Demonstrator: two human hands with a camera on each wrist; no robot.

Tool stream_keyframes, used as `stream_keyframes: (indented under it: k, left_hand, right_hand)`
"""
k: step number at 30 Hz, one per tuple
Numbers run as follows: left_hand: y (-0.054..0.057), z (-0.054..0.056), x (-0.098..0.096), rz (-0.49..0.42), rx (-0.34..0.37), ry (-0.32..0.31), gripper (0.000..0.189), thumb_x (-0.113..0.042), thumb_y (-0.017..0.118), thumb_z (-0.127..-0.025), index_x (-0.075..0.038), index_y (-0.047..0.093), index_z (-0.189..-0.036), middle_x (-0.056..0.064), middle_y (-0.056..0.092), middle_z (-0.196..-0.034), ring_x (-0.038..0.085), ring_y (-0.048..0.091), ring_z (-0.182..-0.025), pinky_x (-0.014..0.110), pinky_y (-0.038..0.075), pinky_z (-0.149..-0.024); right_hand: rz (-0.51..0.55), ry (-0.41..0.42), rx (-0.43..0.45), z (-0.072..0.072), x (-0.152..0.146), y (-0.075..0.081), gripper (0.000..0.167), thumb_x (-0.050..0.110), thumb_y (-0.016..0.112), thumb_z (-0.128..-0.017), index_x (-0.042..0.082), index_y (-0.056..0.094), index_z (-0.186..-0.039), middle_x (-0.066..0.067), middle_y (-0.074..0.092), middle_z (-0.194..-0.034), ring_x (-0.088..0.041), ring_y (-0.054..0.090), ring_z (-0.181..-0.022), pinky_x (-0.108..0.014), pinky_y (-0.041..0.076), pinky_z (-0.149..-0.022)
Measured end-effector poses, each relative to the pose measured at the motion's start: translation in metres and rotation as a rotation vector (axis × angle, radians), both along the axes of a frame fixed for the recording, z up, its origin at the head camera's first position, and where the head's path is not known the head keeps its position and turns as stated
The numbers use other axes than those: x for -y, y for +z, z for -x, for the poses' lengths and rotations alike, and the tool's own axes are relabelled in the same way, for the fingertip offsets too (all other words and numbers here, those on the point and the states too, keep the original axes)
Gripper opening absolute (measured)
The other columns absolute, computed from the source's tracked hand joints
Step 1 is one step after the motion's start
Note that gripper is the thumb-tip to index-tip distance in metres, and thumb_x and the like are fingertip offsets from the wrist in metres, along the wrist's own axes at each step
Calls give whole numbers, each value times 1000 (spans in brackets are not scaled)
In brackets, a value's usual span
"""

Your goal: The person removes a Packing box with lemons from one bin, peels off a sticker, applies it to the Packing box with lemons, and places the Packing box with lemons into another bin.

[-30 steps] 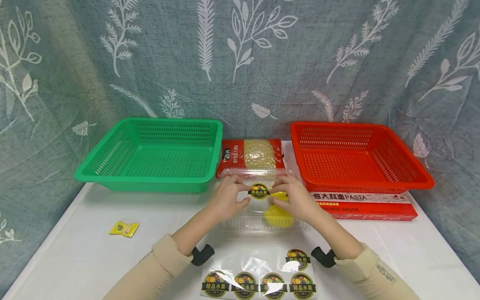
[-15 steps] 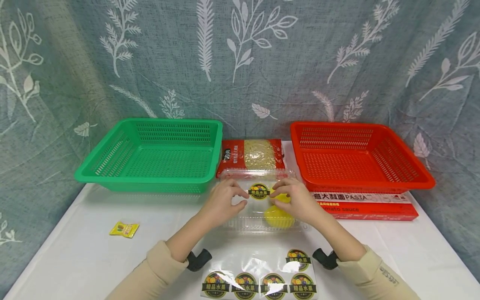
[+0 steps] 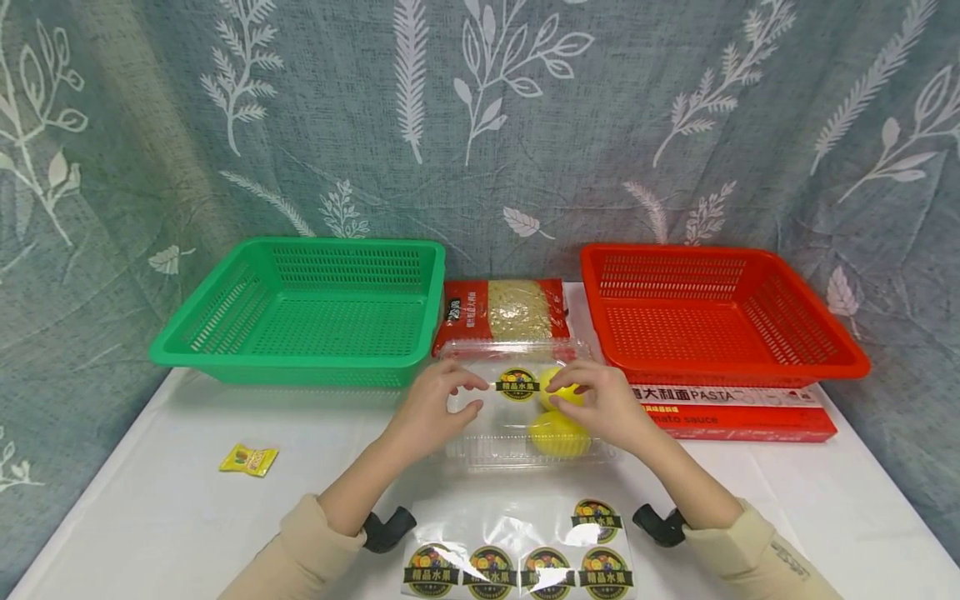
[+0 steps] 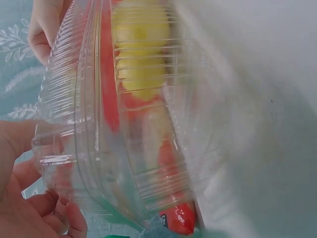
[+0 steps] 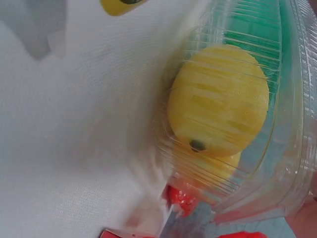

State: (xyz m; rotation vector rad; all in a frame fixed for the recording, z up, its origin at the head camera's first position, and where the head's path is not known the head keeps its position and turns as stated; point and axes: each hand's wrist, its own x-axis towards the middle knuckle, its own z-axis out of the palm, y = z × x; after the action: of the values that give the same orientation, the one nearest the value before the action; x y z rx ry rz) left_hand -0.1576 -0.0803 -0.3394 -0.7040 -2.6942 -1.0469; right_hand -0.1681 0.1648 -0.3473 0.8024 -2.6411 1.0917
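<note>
A clear plastic clamshell box [image 3: 487, 451] sits shut on the table in the head view. Two yellow lemon-like fruits [image 3: 561, 433] lie in its right half; one fruit [image 5: 218, 101] shows large through the ribbed wall in the right wrist view. On top of the lid is a round black fruit label [image 3: 517, 384]. My left hand [image 3: 433, 412] hovers at the lid's left side, fingers loosely bent, holding nothing. Opposite it, my right hand [image 3: 604, 403] is over the lid's right side, its fingertips a little away from the label and partly covering the rear fruit.
In front lies a label sheet [image 3: 480, 517] with several round labels. A green basket [image 3: 292, 361] stands back left, a red basket [image 3: 720, 371] back right. Between them is a red noodle bag [image 3: 517, 310]. Red pasta box [image 3: 750, 425] at right; yellow packet [image 3: 248, 459] at left.
Both hands have drawn apart and slightly back from the label; the fingertips that were at its edges are now off it. The label stays on the lid.
</note>
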Motion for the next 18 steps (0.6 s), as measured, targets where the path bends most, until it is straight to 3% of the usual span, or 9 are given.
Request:
stream_keyframes:
  k: [11, 18]
  left_hand:
    - [-3, -4, 6, -25, -5, 48, 16, -5, 72, -74, -7, 69, -89, 5, 58, -90, 19, 50, -79, 35, 43, -72]
    - [-7, -8, 8, -39, -2, 83, 16, -5, 72, -75, -8, 69, -90, 7, 54, -97, 27, 46, -98, 43, 42, -82]
  right_hand:
    - [65, -18, 37, -4, -7, 1, 11, 0, 72, -74, 7, 71, -83, -1, 66, -90, -20, 61, -86, -36, 54, -68]
    - [101, -25, 26, -9, -11, 1, 14, -4, 71, -73, 5, 71, -83, -5, 66, -92, -21, 61, -85, -30, 54, -66]
